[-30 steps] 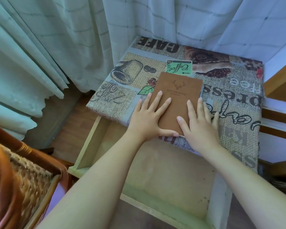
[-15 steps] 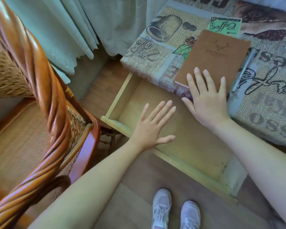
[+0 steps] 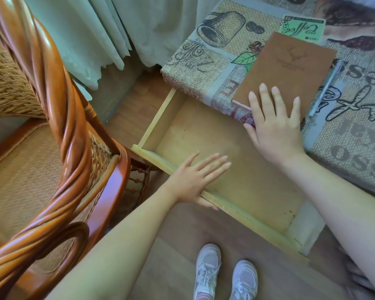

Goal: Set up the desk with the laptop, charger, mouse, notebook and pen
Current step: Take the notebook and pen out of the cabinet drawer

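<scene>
Left hand (image 3: pixel 195 180): we see it flat with fingers spread, palm over the front rail of the open drawer (image 3: pixel 236 210), thumb curled under that rail, fingertips reaching over the drawer's inside, gripping nothing else.
Right hand (image 3: pixel 276 124): fingers spread and lying flat, pressed on the near end of the notebook (image 3: pixel 290 66), the heel of the hand hanging past the desk edge above the drawer; nothing pinched.
Notebook: brown cover with a stag emblem, lying closed on the desk (image 3: pixel 355 148), set at a slant, its near corner just at the desk's front edge.
Pen (image 3: pixel 326 87): pale barrel, lying on the desk just beside the notebook's right edge, running roughly parallel to it.
Desk: covered by a coffee-themed printed cloth, and we spot no laptop, charger or mouse on the part in view.
Drawer: pulled out toward us, bare wooden bottom showing.
Chair (image 3: pixel 59 118): rattan, standing left of the drawer.
Shoes (image 3: pixel 225 273): two white sneakers on the floor below the drawer.
</scene>
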Tool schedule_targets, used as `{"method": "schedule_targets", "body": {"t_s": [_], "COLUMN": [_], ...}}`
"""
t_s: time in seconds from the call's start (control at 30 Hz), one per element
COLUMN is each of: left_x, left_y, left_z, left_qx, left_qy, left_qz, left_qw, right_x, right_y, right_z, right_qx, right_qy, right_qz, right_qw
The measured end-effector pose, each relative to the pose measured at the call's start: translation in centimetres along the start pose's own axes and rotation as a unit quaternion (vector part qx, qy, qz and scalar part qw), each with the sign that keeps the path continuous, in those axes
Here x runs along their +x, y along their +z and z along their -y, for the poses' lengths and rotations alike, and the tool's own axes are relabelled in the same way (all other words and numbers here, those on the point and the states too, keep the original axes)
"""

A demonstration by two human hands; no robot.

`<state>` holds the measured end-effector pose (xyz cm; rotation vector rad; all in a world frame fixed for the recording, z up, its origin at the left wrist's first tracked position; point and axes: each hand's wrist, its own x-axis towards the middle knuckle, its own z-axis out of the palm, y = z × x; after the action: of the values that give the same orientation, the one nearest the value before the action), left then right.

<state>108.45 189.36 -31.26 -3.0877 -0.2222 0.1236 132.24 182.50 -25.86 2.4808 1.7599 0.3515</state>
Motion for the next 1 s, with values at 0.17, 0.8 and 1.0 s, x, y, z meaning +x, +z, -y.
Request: {"method": "schedule_targets", "body": {"t_s": [0.17,0.8,1.0], "left_x": [0.0,9.1,9.9], "left_y": [0.2,-4.6,-4.3], "left_z": [-0.1,1.9,2.7], "left_qx": [0.026,0.088,0.083], "left_qy": [-0.015,-0.101,-0.095], "left_qz": [-0.024,-0.132,-0.218], "left_qw": [0.999,0.982,0.968], "right_x": [0.0,0.0,-0.1], "right_y": [0.4,-0.7,-0.1], "right_z": [0.1,-1.9,-2.6], "right_qx": [0.004,0.166,0.188], "right_qy": [0.006,-0.025,-0.034], "right_qz": [-0.025,-0.06,-0.065], "right_qw": [1.0,0.984,0.98]}}
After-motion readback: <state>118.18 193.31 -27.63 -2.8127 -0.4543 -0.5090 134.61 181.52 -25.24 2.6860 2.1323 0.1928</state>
